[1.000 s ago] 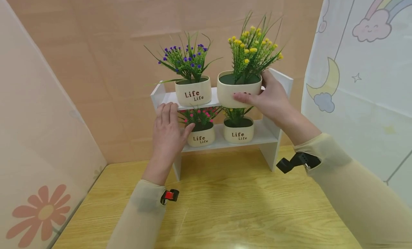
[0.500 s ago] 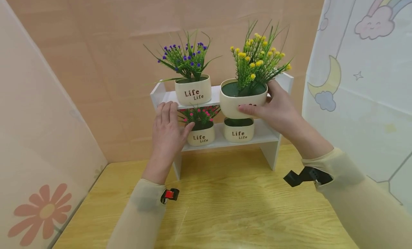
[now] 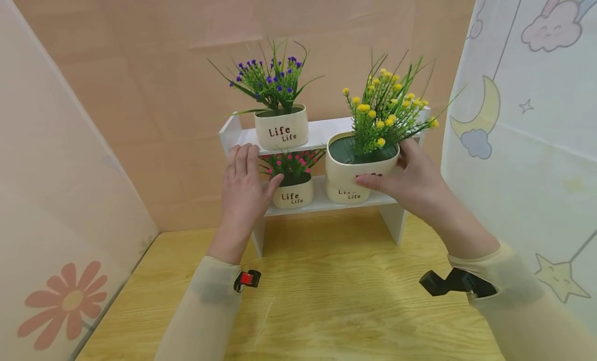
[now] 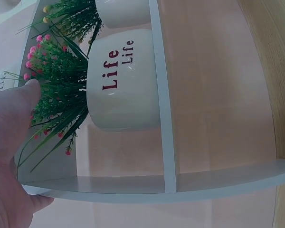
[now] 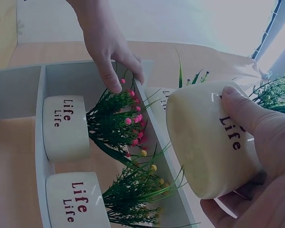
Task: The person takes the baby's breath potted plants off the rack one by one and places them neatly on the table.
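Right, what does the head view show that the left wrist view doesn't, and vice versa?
Only head: the right hand, the purple flowers and the crescent moon. Only left wrist: the yellow flowers of the second lower-shelf pot, hidden in the head view behind the held pot. Both: the left hand on the white shelf, and the pink-flowered pot.

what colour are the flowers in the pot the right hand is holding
Yellow; the flowers show best in the head view.
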The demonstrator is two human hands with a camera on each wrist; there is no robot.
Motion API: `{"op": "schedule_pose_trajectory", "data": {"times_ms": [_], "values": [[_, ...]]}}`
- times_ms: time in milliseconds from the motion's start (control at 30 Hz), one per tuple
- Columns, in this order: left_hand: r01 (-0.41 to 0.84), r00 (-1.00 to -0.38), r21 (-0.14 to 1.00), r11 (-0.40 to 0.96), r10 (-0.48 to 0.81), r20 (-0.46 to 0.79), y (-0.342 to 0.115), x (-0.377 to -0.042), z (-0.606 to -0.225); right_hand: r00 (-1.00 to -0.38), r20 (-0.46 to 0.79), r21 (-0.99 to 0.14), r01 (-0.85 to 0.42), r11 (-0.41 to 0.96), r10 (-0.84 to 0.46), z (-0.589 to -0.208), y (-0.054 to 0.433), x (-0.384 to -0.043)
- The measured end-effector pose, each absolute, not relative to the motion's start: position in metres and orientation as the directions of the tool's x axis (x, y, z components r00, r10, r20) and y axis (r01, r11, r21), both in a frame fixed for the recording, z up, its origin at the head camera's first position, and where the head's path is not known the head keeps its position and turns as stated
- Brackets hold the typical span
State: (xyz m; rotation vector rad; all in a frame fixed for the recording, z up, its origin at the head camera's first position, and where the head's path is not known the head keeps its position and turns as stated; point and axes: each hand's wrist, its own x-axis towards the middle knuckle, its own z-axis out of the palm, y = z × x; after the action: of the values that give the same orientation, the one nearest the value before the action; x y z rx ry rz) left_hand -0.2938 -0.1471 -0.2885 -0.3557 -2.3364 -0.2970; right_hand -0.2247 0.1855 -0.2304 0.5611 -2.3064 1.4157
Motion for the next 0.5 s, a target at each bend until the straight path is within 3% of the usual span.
{"op": "schedule_pose_trajectory", "data": {"times_ms": [500], "values": [[0.339,-0.686,0.116,0.934,0.161,0.709,-0.146,-0.295,-0.288,-0.85,0.508,-0.745,-0.515,0.425,-0.139,-0.262,0.195,-0.208]]}}
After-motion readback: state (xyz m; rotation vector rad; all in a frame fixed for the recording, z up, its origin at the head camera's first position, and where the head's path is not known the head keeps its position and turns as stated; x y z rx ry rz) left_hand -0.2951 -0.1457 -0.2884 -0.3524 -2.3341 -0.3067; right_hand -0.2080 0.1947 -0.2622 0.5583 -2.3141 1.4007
